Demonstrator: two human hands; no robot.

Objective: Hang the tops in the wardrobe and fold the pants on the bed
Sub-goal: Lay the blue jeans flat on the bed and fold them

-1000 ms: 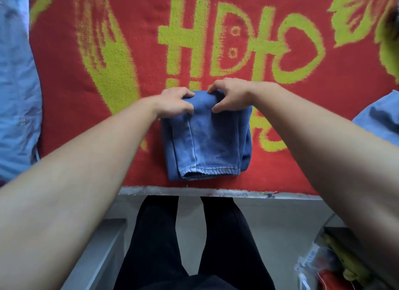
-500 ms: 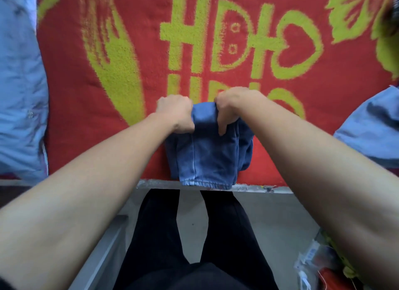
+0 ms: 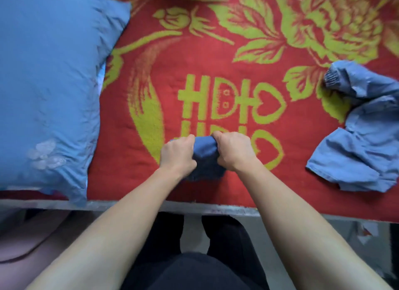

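The folded blue denim pants (image 3: 205, 153) are bunched into a small bundle above the red and yellow blanket (image 3: 194, 59) on the bed. My left hand (image 3: 177, 155) grips the bundle's left side and my right hand (image 3: 234, 150) grips its right side, fingers curled into the cloth. Most of the pants are hidden between and under my hands. A crumpled light blue top (image 3: 362, 143) lies on the blanket at the right.
A large blue pillow (image 3: 47, 84) covers the bed's left end. The grey bed edge (image 3: 216, 207) runs across below my hands. My legs in black trousers (image 3: 190, 257) stand on the floor before it.
Both hands closed tighter on the pants, lifting and squeezing the flat fold into a compact bundle. The view pulled back and tilted up, showing the pillow and the light blue top.
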